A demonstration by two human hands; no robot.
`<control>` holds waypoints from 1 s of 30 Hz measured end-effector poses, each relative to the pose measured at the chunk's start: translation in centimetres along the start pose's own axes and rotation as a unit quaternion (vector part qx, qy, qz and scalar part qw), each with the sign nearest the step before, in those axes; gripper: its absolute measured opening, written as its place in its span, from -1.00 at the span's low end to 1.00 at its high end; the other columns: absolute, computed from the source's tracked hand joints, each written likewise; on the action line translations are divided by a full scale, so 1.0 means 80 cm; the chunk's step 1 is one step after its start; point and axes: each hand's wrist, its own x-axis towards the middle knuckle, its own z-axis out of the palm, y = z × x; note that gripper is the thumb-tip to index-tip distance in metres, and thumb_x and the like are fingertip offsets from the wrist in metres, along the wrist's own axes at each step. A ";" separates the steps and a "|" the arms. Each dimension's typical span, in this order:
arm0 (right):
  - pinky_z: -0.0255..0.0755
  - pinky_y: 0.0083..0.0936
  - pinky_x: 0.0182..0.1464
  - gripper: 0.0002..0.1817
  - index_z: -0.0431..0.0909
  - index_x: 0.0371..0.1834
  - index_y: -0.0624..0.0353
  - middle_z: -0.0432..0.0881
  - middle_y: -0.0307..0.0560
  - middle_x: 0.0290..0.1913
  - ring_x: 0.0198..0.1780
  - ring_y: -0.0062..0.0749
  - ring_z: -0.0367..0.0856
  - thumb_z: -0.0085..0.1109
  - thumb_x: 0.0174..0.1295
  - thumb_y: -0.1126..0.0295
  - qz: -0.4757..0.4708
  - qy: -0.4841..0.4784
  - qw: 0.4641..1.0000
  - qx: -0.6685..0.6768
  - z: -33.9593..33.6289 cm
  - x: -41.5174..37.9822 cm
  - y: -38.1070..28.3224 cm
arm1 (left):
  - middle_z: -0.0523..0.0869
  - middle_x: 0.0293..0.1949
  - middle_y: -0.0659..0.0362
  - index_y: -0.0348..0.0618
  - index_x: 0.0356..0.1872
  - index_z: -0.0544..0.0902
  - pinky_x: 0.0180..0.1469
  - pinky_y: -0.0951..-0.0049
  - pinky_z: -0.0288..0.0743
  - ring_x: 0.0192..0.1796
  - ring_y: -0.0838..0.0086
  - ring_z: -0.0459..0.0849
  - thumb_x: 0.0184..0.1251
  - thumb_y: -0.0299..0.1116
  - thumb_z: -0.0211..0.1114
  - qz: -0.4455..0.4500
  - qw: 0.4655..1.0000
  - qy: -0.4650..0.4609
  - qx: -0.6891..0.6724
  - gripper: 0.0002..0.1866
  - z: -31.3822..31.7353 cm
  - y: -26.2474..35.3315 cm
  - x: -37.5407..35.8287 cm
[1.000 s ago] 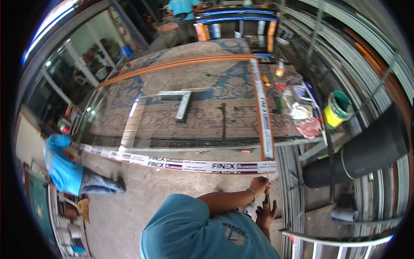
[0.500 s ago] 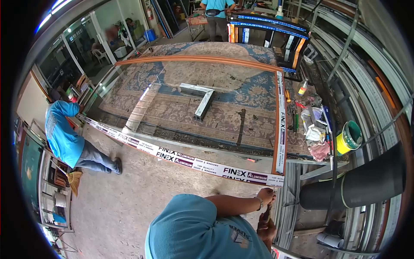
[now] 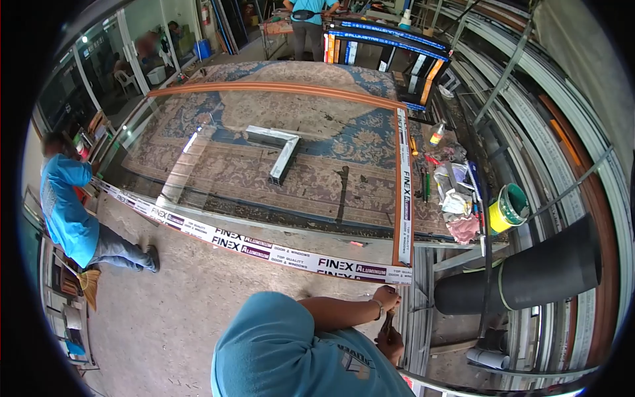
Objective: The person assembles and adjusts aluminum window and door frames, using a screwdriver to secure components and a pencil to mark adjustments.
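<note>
My left hand (image 3: 389, 298), with a band on its wrist, is closed in a fist just below the near right corner of a large frame (image 3: 402, 178) with a glass pane in it. What its fingers grip is too small to make out. My right hand (image 3: 390, 346) is just below, wrapped around a slim dark tool (image 3: 387, 323) that points up toward the left hand. White printed tape reading FINEX Aluminum (image 3: 291, 257) covers the near and right sides of the frame. An L-shaped metal corner piece (image 3: 284, 155) lies within the frame's outline.
The frame rests on a carpet-covered table (image 3: 317, 175). Tools, rags (image 3: 456, 198), a bottle (image 3: 437, 134) and a yellow bucket (image 3: 509, 208) sit along its right edge. A black roll (image 3: 519, 271) and long metal profiles are at right. A co-worker (image 3: 66, 198) stands at the frame's left end.
The camera has turned slightly right, so the scene sits further left. Both my hands stay together below the frame's corner, their grip much the same.
</note>
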 end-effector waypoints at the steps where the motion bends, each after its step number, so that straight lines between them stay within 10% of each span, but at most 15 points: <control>1: 0.50 -0.56 -0.41 -0.65 0.45 -0.10 0.36 0.59 0.01 -0.29 -0.36 -0.44 0.60 0.22 0.15 0.34 -0.036 0.011 0.996 -0.076 0.001 -0.003 -0.002 | 0.63 -0.40 0.02 -0.40 -0.34 0.48 -0.50 0.44 0.54 -0.43 0.41 0.64 0.25 -0.55 0.10 0.012 0.997 -0.009 -0.081 -0.92 -0.002 -0.031 0.026; 3: 0.50 -0.56 -0.42 -0.64 0.44 -0.08 0.35 0.58 0.03 -0.27 -0.37 -0.42 0.61 0.22 0.15 0.35 -0.077 0.020 0.983 -0.163 -0.007 0.001 -0.014 | 0.60 -0.41 0.04 -0.34 -0.31 0.45 -0.47 0.44 0.56 -0.43 0.42 0.62 0.26 -0.56 0.04 0.017 0.987 -0.015 -0.159 -0.95 0.003 -0.036 0.031; 7: 0.56 -0.35 -0.35 -0.58 0.44 -0.12 0.33 0.59 0.12 -0.22 -0.33 -0.09 0.64 0.30 0.07 0.28 0.228 -0.134 0.916 0.303 -0.013 0.009 -0.042 | 0.62 -0.37 0.03 -0.30 -0.22 0.48 -0.48 0.40 0.53 -0.37 0.40 0.67 0.20 -0.55 0.08 0.023 0.998 0.056 -0.006 -0.87 0.013 -0.015 0.004; 8: 0.55 -0.34 -0.36 -0.60 0.44 -0.16 0.30 0.60 0.08 -0.28 -0.35 -0.10 0.64 0.32 0.04 0.29 0.124 -0.078 0.989 0.032 -0.012 0.007 -0.053 | 0.62 -0.37 0.03 -0.30 -0.22 0.48 -0.48 0.40 0.53 -0.37 0.40 0.67 0.20 -0.55 0.08 0.026 0.998 0.057 -0.016 -0.87 0.014 -0.013 0.006; 10: 0.53 -0.30 -0.38 -0.64 0.43 -0.26 0.25 0.62 0.00 -0.39 -0.40 -0.13 0.64 0.37 -0.02 0.32 -0.116 0.040 0.864 -0.489 -0.002 0.001 -0.073 | 0.66 -0.44 0.03 -0.32 -0.28 0.51 -0.47 0.44 0.54 -0.42 0.35 0.67 0.18 -0.55 0.11 0.002 1.000 -0.002 -0.013 -0.90 0.012 -0.012 0.008; 12: 0.51 -0.31 -0.39 -0.64 0.42 -0.33 0.22 0.64 -0.05 -0.45 -0.40 -0.20 0.65 0.42 -0.10 0.36 -0.118 0.041 0.866 -0.484 0.006 0.014 -0.064 | 0.69 -0.44 -0.04 -0.31 -0.36 0.59 -0.38 0.23 0.55 -0.38 0.21 0.69 0.08 -0.38 0.23 -0.001 0.978 -0.073 -0.193 -0.82 0.010 -0.063 0.059; 13: 0.49 -0.33 -0.38 -0.62 0.41 -0.26 0.23 0.63 -0.02 -0.40 -0.37 -0.17 0.64 0.37 -0.05 0.32 -0.015 -0.056 0.924 -0.377 -0.019 0.045 -0.036 | 0.68 -0.33 -0.11 -0.30 -0.23 0.60 -0.21 0.17 0.53 -0.24 0.13 0.69 0.04 -0.33 0.24 0.039 0.991 -0.025 0.127 -0.71 0.009 -0.048 0.051; 16: 0.46 -0.44 -0.40 -0.71 0.41 -0.17 0.22 0.62 0.03 -0.32 -0.38 -0.23 0.61 0.22 0.13 0.33 0.294 -0.247 0.915 0.127 -0.012 0.026 -0.100 | 0.67 -0.26 -0.14 -0.33 -0.18 0.58 -0.18 0.22 0.53 -0.16 0.05 0.66 0.01 -0.32 0.22 0.113 0.979 0.054 0.158 -0.66 0.009 -0.065 0.059; 20: 0.47 -0.42 -0.40 -0.75 0.43 -0.21 0.24 0.61 0.02 -0.34 -0.41 -0.28 0.59 0.22 0.12 0.39 0.224 -0.267 0.937 0.013 -0.024 0.044 -0.066 | 0.66 -0.50 0.03 -0.33 -0.35 0.59 -0.52 0.35 0.48 -0.53 0.37 0.65 0.20 -0.49 0.08 0.035 0.999 0.015 0.039 -0.86 -0.001 -0.013 0.013; 22: 0.47 -0.39 -0.40 -0.70 0.43 -0.23 0.24 0.59 -0.03 -0.40 -0.42 -0.27 0.59 0.29 0.03 0.39 -0.019 -0.072 0.915 -0.397 0.007 0.029 -0.075 | 0.66 -0.51 0.05 -0.32 -0.37 0.59 -0.55 0.37 0.46 -0.54 0.39 0.64 0.21 -0.49 0.08 0.045 0.996 0.004 -0.079 -0.86 0.008 -0.047 0.048; 26: 0.41 -0.38 -0.43 -0.74 0.39 -0.25 0.25 0.50 -0.10 -0.43 -0.35 -0.38 0.54 0.23 0.03 0.46 0.242 -0.256 0.936 0.027 -0.018 0.046 -0.071 | 0.66 -0.51 0.09 -0.31 -0.36 0.61 -0.60 0.44 0.42 -0.56 0.47 0.61 0.24 -0.51 0.06 0.031 0.997 0.015 -0.067 -0.85 0.000 -0.026 0.022; 30: 0.44 -0.45 -0.50 -0.67 0.36 -0.17 0.28 0.48 -0.08 -0.40 -0.45 -0.41 0.52 0.24 0.00 0.52 0.159 -0.289 0.943 0.037 -0.042 0.051 -0.057 | 0.64 -0.56 0.12 -0.29 -0.28 0.63 -0.61 0.48 0.39 -0.62 0.51 0.54 0.25 -0.51 0.06 0.045 0.990 0.034 -0.129 -0.83 0.008 -0.029 0.017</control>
